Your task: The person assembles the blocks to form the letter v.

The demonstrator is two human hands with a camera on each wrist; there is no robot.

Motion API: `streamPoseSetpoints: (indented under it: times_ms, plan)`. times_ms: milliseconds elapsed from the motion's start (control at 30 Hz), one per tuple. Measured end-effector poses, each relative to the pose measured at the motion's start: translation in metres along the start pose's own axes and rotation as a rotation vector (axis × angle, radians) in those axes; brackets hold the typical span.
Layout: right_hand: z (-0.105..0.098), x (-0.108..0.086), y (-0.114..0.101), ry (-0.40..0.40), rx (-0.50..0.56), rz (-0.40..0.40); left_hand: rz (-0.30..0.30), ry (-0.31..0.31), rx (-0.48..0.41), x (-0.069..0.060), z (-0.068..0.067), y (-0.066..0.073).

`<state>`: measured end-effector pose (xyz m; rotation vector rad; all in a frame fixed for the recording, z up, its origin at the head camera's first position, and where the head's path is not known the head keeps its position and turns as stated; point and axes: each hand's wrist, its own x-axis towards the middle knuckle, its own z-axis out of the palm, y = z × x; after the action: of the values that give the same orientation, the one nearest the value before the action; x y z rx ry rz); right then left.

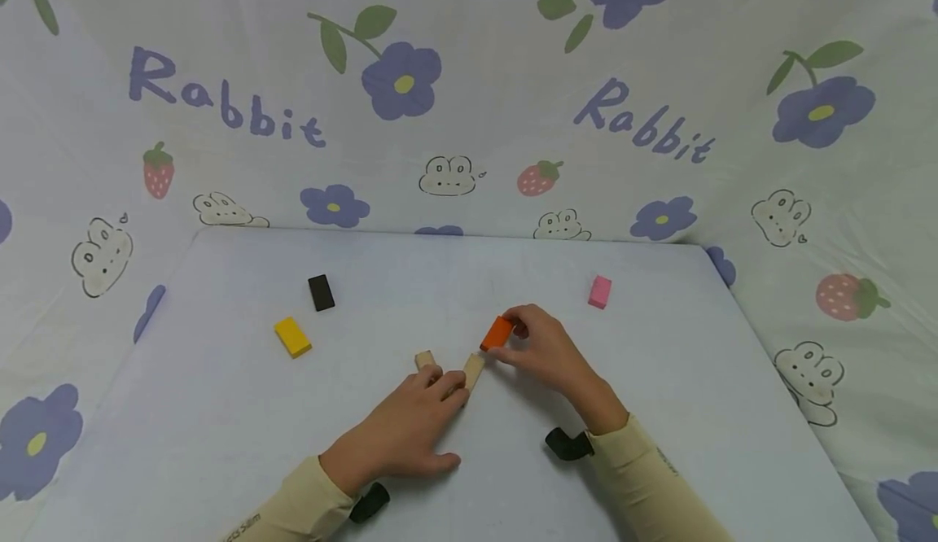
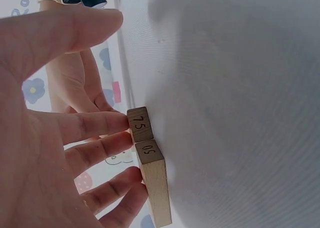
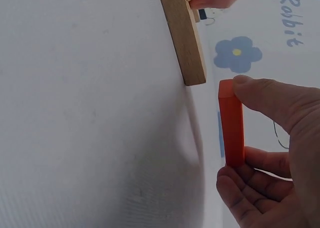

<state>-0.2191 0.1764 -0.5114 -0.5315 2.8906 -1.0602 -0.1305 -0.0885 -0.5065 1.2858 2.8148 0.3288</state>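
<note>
Two plain wooden blocks (image 1: 474, 369) stand at the middle of the table in a V shape, their near ends partly hidden under my left hand (image 1: 410, 424). Its fingertips touch them, with the thumb spread away. In the left wrist view, the block ends (image 2: 140, 123) meet and carry dark printed digits. My right hand (image 1: 545, 352) pinches an orange block (image 1: 497, 334) between thumb and fingers, just beyond the far end of the right wooden block. From the right wrist view, the orange block (image 3: 232, 128) appears held by its two ends, apart from the wooden block (image 3: 186, 43).
On the left of the white table (image 1: 220, 412) lie a black block (image 1: 321, 292) and a yellow block (image 1: 293, 337). A pink block (image 1: 600, 291) sits at the back right. Behind the table hangs a printed curtain (image 1: 484, 102).
</note>
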Motion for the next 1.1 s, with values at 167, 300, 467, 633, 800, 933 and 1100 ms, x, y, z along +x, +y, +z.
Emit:
streamPoseSetpoints:
  times_ms: [167, 300, 467, 633, 800, 933, 1100]
  plan:
    - [0.006, 0.002, -0.002, -0.009, -0.006, -0.013, 0.005, 0.003, 0.02, 0.0, 0.001, -0.001]
    - [0.009, 0.003, -0.002, -0.017, -0.023, -0.027, 0.012, 0.01, 0.024, 0.0, 0.002, -0.001]
    - [0.011, 0.003, -0.004, -0.033, -0.039, -0.009, 0.006, 0.004, 0.025, 0.0, 0.002, -0.001]
    - [0.013, 0.005, -0.005, -0.04, -0.058, -0.003, 0.005, 0.006, 0.028, 0.0, 0.002, -0.002]
    - [0.015, 0.006, -0.005, -0.044, -0.068, -0.002, 0.006, 0.011, 0.027, 0.0, 0.003, -0.002]
    - [0.016, 0.006, -0.005, -0.048, -0.073, 0.002, 0.005, 0.011, 0.021, -0.001, 0.003, -0.002]
    - [0.015, 0.005, -0.005, -0.05, -0.069, -0.004, 0.007, 0.013, 0.022, 0.0, 0.002, -0.002]
